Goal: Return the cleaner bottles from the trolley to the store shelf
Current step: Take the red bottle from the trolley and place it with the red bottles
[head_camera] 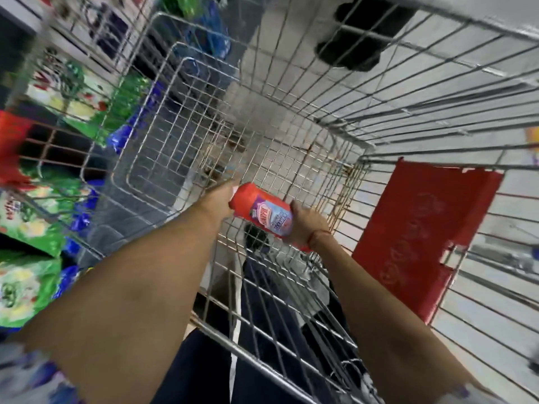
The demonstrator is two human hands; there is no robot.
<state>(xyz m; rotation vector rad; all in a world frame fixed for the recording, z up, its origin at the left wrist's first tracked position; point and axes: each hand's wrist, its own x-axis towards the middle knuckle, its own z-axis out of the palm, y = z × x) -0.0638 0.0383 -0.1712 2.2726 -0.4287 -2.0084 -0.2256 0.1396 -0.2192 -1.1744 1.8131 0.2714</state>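
- Blurring hides the label print on the red cleaner bottle (264, 217), held on its side inside the wire trolley (291, 118).
- It is clasped at opposite ends by the left hand (219, 199) and right hand (306, 225).
- Smeared green packs (32, 290) are seen on shelves at left; pale floor (478, 330) is seen through the mesh.

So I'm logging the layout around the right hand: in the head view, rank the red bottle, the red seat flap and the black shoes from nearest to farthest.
1. Red bottle: gripped by the right hand.
2. Red seat flap: to its right, on the trolley's wall.
3. Black shoes: far end, beyond the trolley.
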